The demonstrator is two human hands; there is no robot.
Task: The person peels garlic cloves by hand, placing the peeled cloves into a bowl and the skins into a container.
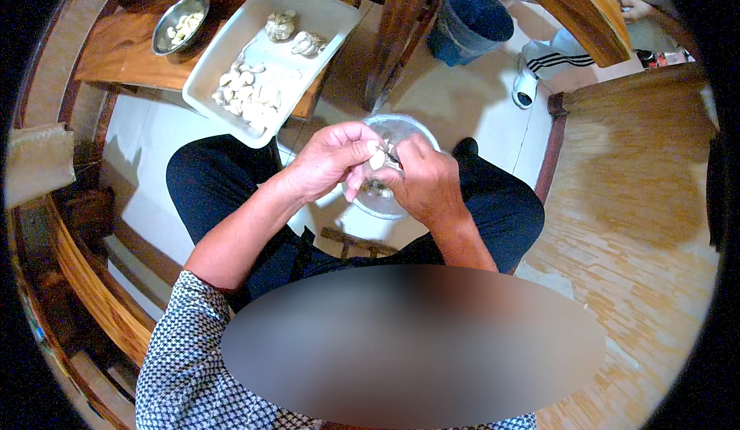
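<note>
From the head view, a pale garlic clove (377,159) with loose papery skin sits pinched between both hands, above a clear bowl (401,129) over the lap. The left hand (333,160) curls its fingers around the clove; the right hand (422,179) closes on it from the other side, knuckles up. A white tray (324,14) of cloves lies beyond.

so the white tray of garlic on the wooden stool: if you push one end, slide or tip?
Probably tips rather than slides: the white tray sits askew on the wooden stool, its near corner apparently hanging past the edge. The peeled garlic cloves pile toward that end, adding weight there. It looks like rigid plastic, so it likely would not flex, though loose cloves and garlic bulbs could roll.
</note>
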